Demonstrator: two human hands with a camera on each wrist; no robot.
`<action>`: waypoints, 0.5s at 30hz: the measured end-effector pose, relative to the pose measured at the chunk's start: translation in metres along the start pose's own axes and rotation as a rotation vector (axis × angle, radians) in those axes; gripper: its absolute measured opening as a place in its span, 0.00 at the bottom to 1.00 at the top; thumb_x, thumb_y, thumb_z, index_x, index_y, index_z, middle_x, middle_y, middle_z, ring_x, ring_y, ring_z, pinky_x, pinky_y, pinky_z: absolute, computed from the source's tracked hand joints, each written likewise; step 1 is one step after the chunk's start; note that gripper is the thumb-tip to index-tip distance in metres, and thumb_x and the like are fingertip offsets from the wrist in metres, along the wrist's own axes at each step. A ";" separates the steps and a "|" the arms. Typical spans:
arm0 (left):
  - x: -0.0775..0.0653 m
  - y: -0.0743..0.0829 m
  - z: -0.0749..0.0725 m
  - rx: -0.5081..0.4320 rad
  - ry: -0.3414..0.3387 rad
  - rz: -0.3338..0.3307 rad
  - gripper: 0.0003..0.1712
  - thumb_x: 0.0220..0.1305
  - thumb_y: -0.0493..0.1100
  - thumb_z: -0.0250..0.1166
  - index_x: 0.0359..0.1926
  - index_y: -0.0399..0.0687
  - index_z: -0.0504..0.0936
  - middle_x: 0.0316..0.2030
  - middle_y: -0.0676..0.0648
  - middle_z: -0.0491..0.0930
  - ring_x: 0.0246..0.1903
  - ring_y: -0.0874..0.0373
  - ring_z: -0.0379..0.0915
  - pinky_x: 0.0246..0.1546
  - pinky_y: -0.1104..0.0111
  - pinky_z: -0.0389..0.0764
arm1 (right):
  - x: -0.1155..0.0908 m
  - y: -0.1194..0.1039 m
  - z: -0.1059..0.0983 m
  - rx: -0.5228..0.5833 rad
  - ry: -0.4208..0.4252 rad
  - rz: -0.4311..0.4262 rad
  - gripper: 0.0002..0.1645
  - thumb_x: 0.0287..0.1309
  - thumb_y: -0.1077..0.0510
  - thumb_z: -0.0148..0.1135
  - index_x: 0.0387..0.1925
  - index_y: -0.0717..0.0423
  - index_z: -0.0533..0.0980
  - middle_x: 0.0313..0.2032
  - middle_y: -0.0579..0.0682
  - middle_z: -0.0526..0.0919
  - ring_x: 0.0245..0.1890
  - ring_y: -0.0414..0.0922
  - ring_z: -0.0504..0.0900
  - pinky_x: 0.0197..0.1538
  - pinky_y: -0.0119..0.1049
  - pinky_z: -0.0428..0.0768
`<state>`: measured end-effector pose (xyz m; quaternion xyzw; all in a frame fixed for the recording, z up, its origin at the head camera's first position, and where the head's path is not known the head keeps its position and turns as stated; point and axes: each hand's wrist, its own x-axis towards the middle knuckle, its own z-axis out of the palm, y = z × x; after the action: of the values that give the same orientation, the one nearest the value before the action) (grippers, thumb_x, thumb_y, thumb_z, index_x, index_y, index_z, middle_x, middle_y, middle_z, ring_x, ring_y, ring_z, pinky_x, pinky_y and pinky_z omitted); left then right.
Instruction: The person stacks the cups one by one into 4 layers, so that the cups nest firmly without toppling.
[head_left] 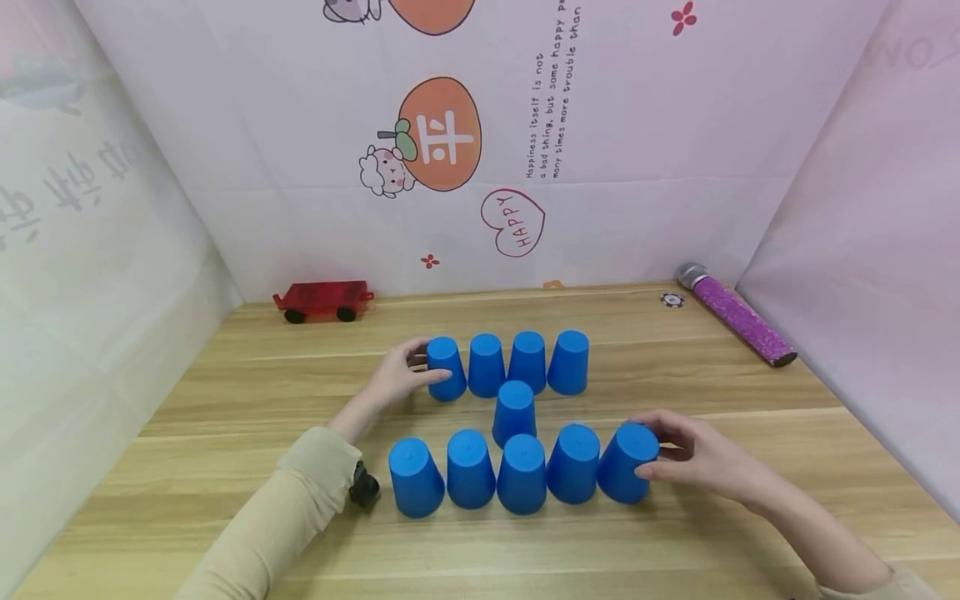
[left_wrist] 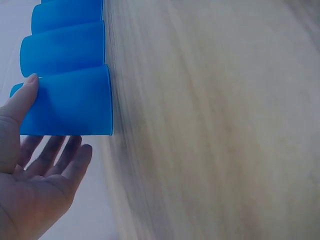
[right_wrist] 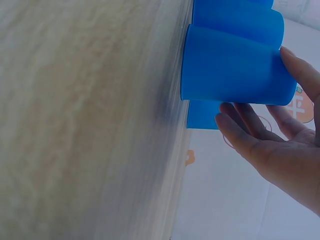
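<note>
Upside-down blue plastic cups stand on the wooden table in two rows, with one single cup (head_left: 514, 415) between the rows. At the left end of the back row, my left hand (head_left: 397, 372) holds a blue cup (head_left: 441, 354) between thumb and fingers. In the left wrist view, the thumb (left_wrist: 26, 97) lies against this cup (left_wrist: 70, 107). My right hand (head_left: 693, 454) holds the rightmost front-row cup (head_left: 624, 467), which leans slightly. The right wrist view shows that cup (right_wrist: 235, 65) between the thumb and curved fingers (right_wrist: 245, 125).
A red toy wagon (head_left: 324, 298) stands at the back left. Toward the back right lie a purple glittery microphone (head_left: 738, 317) and a poker chip (head_left: 672, 300). White printed cloth (head_left: 330, 217) walls off the back and both sides of the table.
</note>
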<state>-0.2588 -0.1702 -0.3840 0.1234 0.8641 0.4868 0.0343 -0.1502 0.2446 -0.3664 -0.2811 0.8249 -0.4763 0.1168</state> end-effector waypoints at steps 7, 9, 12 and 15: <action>-0.008 0.012 -0.017 -0.013 0.007 0.014 0.40 0.58 0.52 0.66 0.67 0.46 0.62 0.67 0.39 0.63 0.66 0.41 0.59 0.63 0.49 0.66 | -0.001 0.002 0.001 0.001 0.005 -0.024 0.26 0.57 0.63 0.62 0.57 0.61 0.68 0.48 0.36 0.78 0.48 0.28 0.75 0.49 0.22 0.76; -0.014 0.019 -0.027 -0.006 0.023 0.037 0.39 0.59 0.52 0.66 0.67 0.46 0.62 0.67 0.39 0.63 0.67 0.42 0.59 0.64 0.49 0.65 | -0.001 0.001 0.001 -0.009 0.016 -0.023 0.26 0.57 0.63 0.62 0.57 0.61 0.69 0.48 0.36 0.78 0.48 0.27 0.75 0.49 0.22 0.76; -0.026 0.032 -0.043 0.012 0.056 0.073 0.37 0.61 0.53 0.64 0.67 0.46 0.62 0.66 0.39 0.64 0.66 0.43 0.60 0.64 0.49 0.65 | -0.002 -0.001 0.000 -0.037 0.045 0.000 0.26 0.57 0.62 0.63 0.57 0.60 0.69 0.50 0.40 0.78 0.49 0.26 0.74 0.49 0.21 0.76; -0.040 0.040 -0.056 0.066 0.116 0.092 0.35 0.62 0.52 0.62 0.66 0.43 0.64 0.65 0.38 0.66 0.65 0.43 0.61 0.64 0.49 0.65 | -0.002 -0.003 -0.004 -0.054 0.078 0.046 0.26 0.57 0.59 0.63 0.57 0.59 0.70 0.51 0.48 0.79 0.49 0.25 0.74 0.49 0.21 0.75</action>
<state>-0.2226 -0.2069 -0.3230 0.1355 0.8738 0.4652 -0.0422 -0.1492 0.2474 -0.3622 -0.2464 0.8476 -0.4617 0.0879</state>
